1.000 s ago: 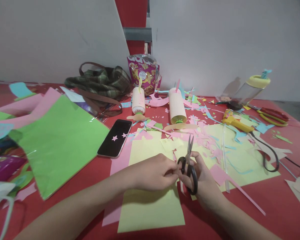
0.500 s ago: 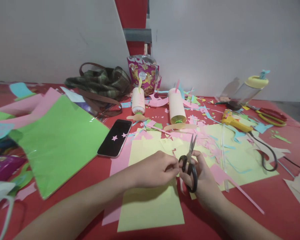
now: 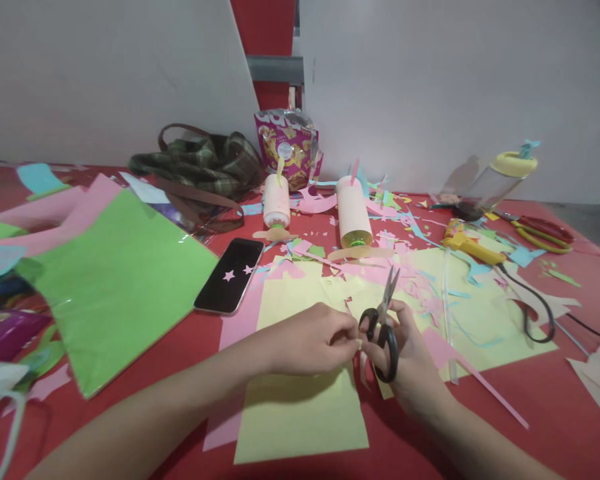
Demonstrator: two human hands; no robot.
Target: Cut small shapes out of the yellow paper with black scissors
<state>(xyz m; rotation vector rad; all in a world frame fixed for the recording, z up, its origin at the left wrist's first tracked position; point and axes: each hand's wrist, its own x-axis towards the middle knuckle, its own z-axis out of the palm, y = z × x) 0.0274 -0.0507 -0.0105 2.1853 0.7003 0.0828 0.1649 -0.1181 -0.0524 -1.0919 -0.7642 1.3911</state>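
i have the right hand (image 3: 414, 365) wrapped around the black-handled scissors (image 3: 383, 313), blades pointing to one o'clock; at nine o'clock, just beside their handles, my left hand (image 3: 316, 343) pinches a tiny yellow scrap (image 3: 359, 344).

Behind a phone (image 3: 225, 295), a dark plaid bag (image 3: 207, 163) beside a purple snack packet (image 3: 286, 148).

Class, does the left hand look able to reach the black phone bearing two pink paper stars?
Probably yes: between the left hand and the black phone, only a flat pale-yellow paper sheet and pink paper sheet show, nothing upright.
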